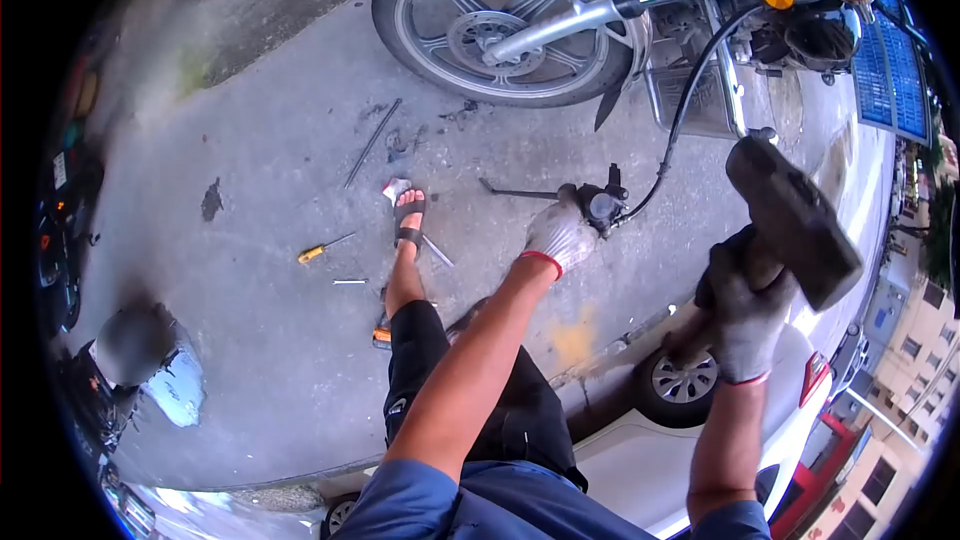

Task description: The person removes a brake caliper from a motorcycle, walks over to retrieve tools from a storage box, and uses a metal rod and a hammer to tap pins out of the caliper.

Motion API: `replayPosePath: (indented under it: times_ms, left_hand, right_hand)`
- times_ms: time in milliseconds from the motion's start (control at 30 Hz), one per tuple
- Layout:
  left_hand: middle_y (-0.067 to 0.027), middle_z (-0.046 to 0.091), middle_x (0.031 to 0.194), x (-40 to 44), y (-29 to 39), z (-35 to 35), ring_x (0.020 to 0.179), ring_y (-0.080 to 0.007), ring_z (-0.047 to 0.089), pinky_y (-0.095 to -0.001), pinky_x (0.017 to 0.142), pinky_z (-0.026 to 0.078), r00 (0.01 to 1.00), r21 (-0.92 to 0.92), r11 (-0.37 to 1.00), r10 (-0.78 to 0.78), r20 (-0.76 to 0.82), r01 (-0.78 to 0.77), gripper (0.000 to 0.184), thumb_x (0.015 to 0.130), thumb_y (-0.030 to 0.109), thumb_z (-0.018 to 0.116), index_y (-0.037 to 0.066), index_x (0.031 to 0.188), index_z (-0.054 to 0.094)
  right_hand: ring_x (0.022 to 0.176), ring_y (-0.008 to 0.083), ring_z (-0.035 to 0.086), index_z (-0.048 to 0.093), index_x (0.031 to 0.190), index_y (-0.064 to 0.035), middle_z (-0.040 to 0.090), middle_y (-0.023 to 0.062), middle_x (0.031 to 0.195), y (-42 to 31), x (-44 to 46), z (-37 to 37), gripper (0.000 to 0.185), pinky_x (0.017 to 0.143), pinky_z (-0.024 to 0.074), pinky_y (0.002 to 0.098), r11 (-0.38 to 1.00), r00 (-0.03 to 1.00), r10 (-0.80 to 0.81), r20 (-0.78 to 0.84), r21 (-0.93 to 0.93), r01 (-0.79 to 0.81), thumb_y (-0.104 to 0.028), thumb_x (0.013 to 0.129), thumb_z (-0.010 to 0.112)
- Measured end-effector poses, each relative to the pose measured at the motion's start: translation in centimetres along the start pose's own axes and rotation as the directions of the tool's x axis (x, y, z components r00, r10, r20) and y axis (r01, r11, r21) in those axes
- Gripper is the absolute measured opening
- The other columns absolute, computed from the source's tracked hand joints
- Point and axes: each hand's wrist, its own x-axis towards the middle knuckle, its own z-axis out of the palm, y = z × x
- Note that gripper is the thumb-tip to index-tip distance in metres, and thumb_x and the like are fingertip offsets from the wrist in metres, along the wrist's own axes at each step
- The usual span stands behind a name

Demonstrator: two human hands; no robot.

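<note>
My left hand [562,232], in a white glove with a red cuff, is closed on a black brake caliper [604,206] above the concrete. A black hose runs from the caliper up to the motorcycle. A thin dark rod [520,193] points left from it. My right hand [745,315], in a soiled white glove, is raised at the right, wrapped round the handle of a hammer. The hammer's big dark head [795,222] is tilted above the hand, apart from the caliper.
A motorcycle's front wheel [508,35] stands at the top. A yellow screwdriver [313,253], a long rod [372,143] and a small metal tool [350,282] lie on the ground. A white car [640,460] is behind. Other people are at the top left and lower left.
</note>
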Motion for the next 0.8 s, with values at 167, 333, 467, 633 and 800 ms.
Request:
replayPosePath:
  times_ms: [167, 333, 467, 633, 800]
  left_hand:
    - [-0.0303, 0.063, 0.099, 0.9, -0.6, 0.7, 0.099, -0.0440, 0.060, -0.0512, 0.084, 0.047, 0.999, -0.062, 0.997, 0.037, -0.014, -0.037, 0.049, 0.083, 0.027, 0.058, -0.003, 0.118, 0.042]
    - [-0.0272, 0.064, 0.101, -0.7, -0.5, 0.8, 0.098, -0.0441, 0.060, -0.0491, 0.082, 0.048, 0.992, 0.032, 0.992, -0.126, 0.020, 0.126, 0.054, 0.080, 0.021, 0.055, 0.003, 0.130, 0.042]
    - [-0.0232, 0.064, 0.084, -0.6, -4.1, 3.3, 0.083, -0.0403, 0.062, -0.0444, 0.076, 0.050, 0.995, -0.051, 0.998, -0.039, -0.096, 0.035, 0.056, 0.078, 0.016, 0.055, 0.006, 0.131, 0.043]
    - [-0.0095, 0.064, 0.082, 1.0, -6.6, 4.9, 0.073, -0.0206, 0.063, -0.0338, 0.066, 0.051, 0.967, -0.593, 0.769, -0.247, 0.069, 0.239, 0.046, 0.082, 0.010, 0.058, 0.007, 0.127, 0.047]
    - [-0.0026, 0.064, 0.090, 6.4, -10.5, 13.4, 0.082, -0.0118, 0.059, -0.0261, 0.075, 0.048, 0.991, -0.651, 0.755, -0.134, -0.032, 0.081, 0.046, 0.079, 0.003, 0.062, 0.008, 0.124, 0.050]
  right_hand:
    - [0.071, 0.0178, 0.055, 0.056, 0.091, -0.0010, 0.057, 0.0066, 0.076, 12.8, 1.6, 5.0, 0.013, 0.065, 0.0476, 0.0358, 0.952, 0.945, -0.172, 0.279, -0.198, 0.232, -0.003, 0.079, 0.061]
    - [0.054, 0.0100, 0.050, 0.053, 0.084, -0.0040, 0.051, 0.0008, 0.067, 6.7, 2.2, 2.0, 0.011, 0.045, 0.0411, 0.0266, 0.983, 0.981, 0.114, 0.156, 0.127, -0.134, 0.000, 0.080, 0.063]
    - [0.060, 0.0116, 0.054, 0.058, 0.094, -0.0022, 0.058, 0.0019, 0.076, 11.5, 5.1, 2.9, 0.018, 0.054, 0.0462, 0.0267, 0.980, 0.998, 0.058, 0.026, 0.188, -0.062, -0.005, 0.080, 0.070]
    - [0.065, 0.0116, 0.057, 0.062, 0.111, -0.0026, 0.062, 0.0040, 0.090, 19.0, 9.3, 4.0, 0.034, 0.057, 0.0483, 0.0259, 0.954, 0.951, 0.219, 0.216, 0.158, -0.256, -0.004, 0.078, 0.070]
    - [0.064, 0.0117, 0.057, 0.063, 0.107, -0.0005, 0.061, 0.0040, 0.086, 22.8, 9.0, 5.4, 0.031, 0.056, 0.0481, 0.0250, 0.929, 0.949, 0.287, 0.130, 0.205, -0.308, 0.000, 0.077, 0.066]
